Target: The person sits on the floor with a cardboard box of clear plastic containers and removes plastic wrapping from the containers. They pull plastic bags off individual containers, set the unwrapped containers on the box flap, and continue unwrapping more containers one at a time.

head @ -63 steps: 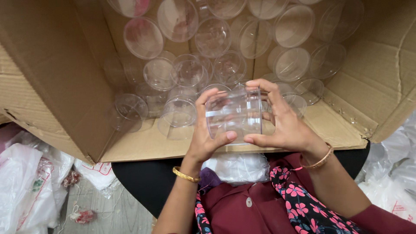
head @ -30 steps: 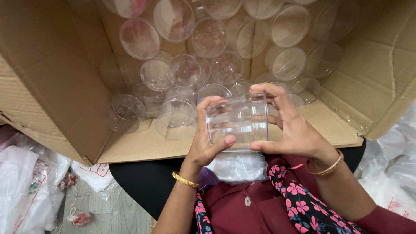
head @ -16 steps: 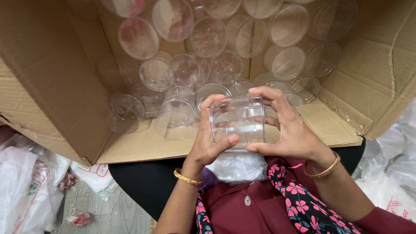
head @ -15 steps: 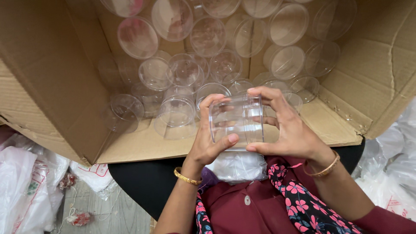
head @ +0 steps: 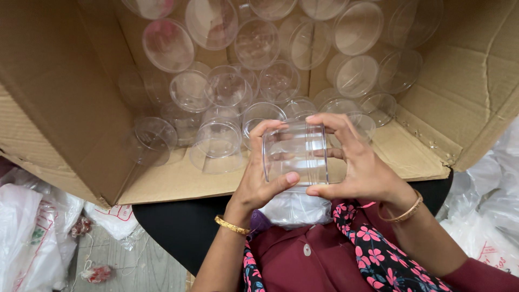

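Note:
A clear plastic jar [head: 295,154] lies on its side between both hands, just over the near flap of a big cardboard box [head: 59,108]. My left hand [head: 258,176] grips its left end, thumb under and fingers over the top. My right hand [head: 359,165] grips its right end the same way. Each wrist wears a gold bangle. Inside the box lie several more clear plastic jars [head: 219,143] and round clear lids [head: 167,46], loosely piled.
Crumpled white plastic bags [head: 30,238] lie on the floor at lower left, more clear bags [head: 486,211] at right. A clear bag [head: 294,208] rests on my lap under the jar. The box's flaps stand open left and right.
The jar and both hands have shifted slightly toward me and lower; the grip on both ends is unchanged.

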`<state>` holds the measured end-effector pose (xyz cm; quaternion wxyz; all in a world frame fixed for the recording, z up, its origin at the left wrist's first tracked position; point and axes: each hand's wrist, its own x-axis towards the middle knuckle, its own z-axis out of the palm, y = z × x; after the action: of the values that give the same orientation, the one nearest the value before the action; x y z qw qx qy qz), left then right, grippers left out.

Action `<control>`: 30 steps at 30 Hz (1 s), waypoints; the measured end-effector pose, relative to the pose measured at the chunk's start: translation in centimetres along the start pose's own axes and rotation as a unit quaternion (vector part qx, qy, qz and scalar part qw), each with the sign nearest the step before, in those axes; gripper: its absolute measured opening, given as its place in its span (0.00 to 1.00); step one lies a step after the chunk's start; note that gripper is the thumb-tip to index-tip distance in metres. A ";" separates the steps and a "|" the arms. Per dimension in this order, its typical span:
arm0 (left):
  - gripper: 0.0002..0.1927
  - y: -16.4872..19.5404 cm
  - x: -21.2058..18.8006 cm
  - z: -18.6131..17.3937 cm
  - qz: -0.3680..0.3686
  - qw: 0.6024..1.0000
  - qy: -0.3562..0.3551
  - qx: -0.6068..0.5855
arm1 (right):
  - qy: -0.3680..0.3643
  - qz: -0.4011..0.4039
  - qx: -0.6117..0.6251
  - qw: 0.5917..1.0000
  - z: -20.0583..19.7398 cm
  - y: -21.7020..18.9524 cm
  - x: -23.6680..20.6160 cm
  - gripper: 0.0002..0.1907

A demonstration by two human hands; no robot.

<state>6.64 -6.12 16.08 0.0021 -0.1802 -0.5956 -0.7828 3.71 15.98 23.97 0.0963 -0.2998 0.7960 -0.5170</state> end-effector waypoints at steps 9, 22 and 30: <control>0.52 0.7 0.0 0.0 -0.005 0.997 -0.024 0.073 | -0.007 0.051 0.073 0.996 0.7 0.5 -0.1 0.57; 0.38 4.8 2.7 0.1 0.129 0.952 -0.038 0.275 | -0.151 0.083 0.258 0.951 -2.8 2.5 1.0 0.56; 0.46 8.2 4.5 -0.6 0.118 0.956 -0.179 0.202 | -0.102 0.074 0.298 0.946 -1.0 4.4 0.5 0.45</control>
<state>4.09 -8.13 24.87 0.0240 -0.3820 -0.7064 -0.5954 1.19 17.72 20.64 0.3000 -0.2489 0.6117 -0.6884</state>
